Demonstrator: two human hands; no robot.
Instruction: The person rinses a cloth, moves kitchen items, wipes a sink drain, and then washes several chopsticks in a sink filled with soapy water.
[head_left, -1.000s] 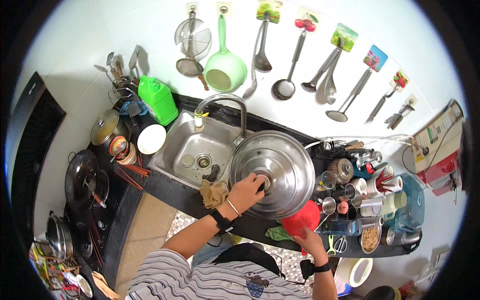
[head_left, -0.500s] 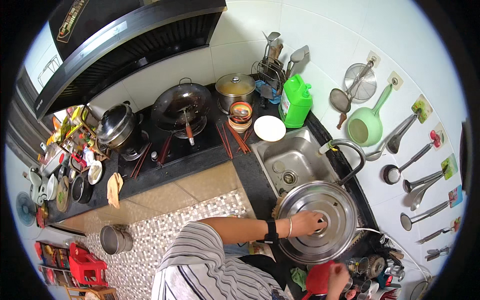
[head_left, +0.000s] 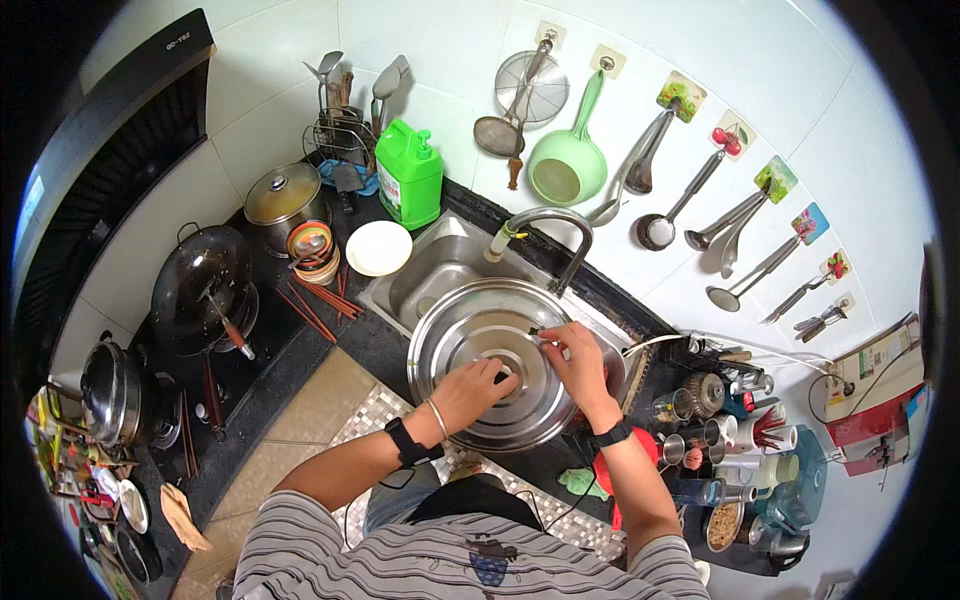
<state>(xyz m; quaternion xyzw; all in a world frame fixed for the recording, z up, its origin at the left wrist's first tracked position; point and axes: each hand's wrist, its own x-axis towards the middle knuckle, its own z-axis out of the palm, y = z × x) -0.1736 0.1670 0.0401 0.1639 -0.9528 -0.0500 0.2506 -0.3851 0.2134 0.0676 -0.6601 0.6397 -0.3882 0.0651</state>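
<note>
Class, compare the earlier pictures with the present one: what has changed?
The large round stainless-steel lid has shifted left, over more of the rectangular steel sink. The right hand has moved from the red plastic item to the lid. The left hand stays at the lid's dark knob; the round white plate stays put.

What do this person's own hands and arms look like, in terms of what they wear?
Both hands are ungloved. The left hand has a pale bracelet and a black wristband; the right hand has a dark strap. Sleeves are light with dark stripes.
</note>
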